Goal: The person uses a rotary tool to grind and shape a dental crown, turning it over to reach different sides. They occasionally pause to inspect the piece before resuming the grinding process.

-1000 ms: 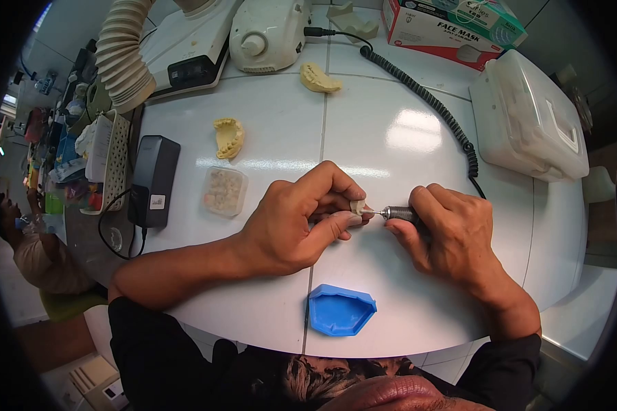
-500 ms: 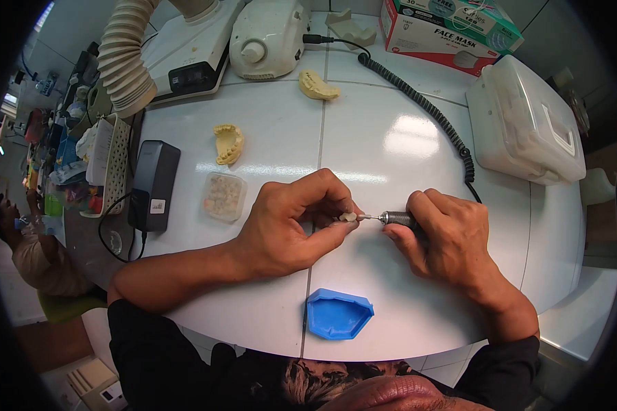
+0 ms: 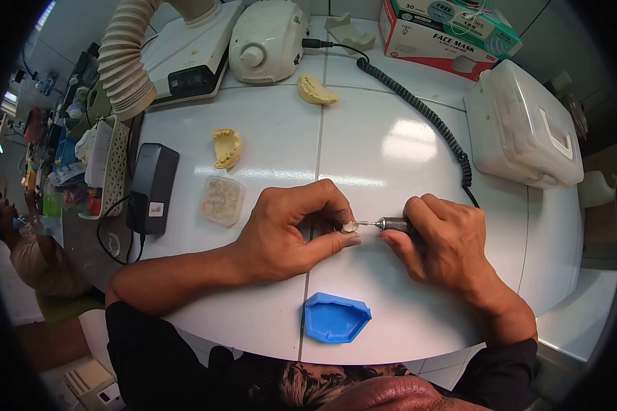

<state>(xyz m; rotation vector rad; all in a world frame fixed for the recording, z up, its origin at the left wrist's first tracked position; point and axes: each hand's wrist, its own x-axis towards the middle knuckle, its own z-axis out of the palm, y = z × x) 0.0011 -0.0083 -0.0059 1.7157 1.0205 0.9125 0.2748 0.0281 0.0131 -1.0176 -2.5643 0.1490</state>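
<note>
Between the thumb and fingertips of my left hand (image 3: 291, 231) is a small pale piece (image 3: 350, 227), tooth-like in look. My right hand (image 3: 445, 240) is wrapped round a dark metal rotary handpiece (image 3: 395, 225), whose thin bit points left and meets or nearly meets the piece. A blue tray (image 3: 337, 318) lies on the table below my hands. Left of my left hand sits a small clear box (image 3: 223, 200) with pale bits in it. Two yellowish dental casts, one (image 3: 227, 148) above the box and another (image 3: 317, 90) farther back, rest on the white table.
A white control unit (image 3: 267, 44) with a coiled black cord (image 3: 418, 99), a ribbed hose (image 3: 125, 68) and a face mask box (image 3: 445, 38) stand at the back. A lidded plastic case (image 3: 524, 127) is at the right, a black adapter (image 3: 154, 188) at the left. Another person sits far left.
The pale piece is turned a little and shows more of its surface between my left fingertips. Both hands sit slightly lower in the view, and the view itself has shifted slightly.
</note>
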